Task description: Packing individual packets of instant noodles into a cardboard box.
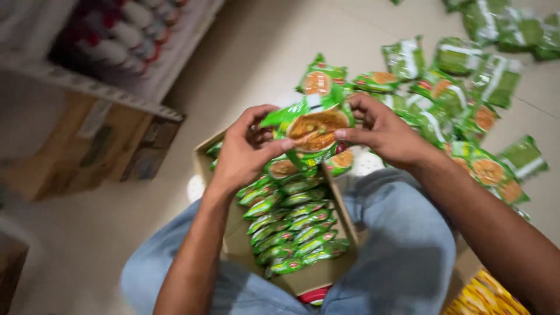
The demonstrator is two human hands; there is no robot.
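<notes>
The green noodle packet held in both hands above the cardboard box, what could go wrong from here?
1. The green plastic noodle packet is pinched only at its edges by the left hand and right hand; it might slip and land askew on the standing rows.
2. The open brown cardboard box rests between the knees in blue jeans; a leg shift could tip it.
3. Loose green packets on the floor lie close by and could get crushed.

Your box (233,242) sits between your knees with packets (291,224) standing in rows inside; loose packets (466,93) are scattered on the floor (256,52) to its right.
</notes>
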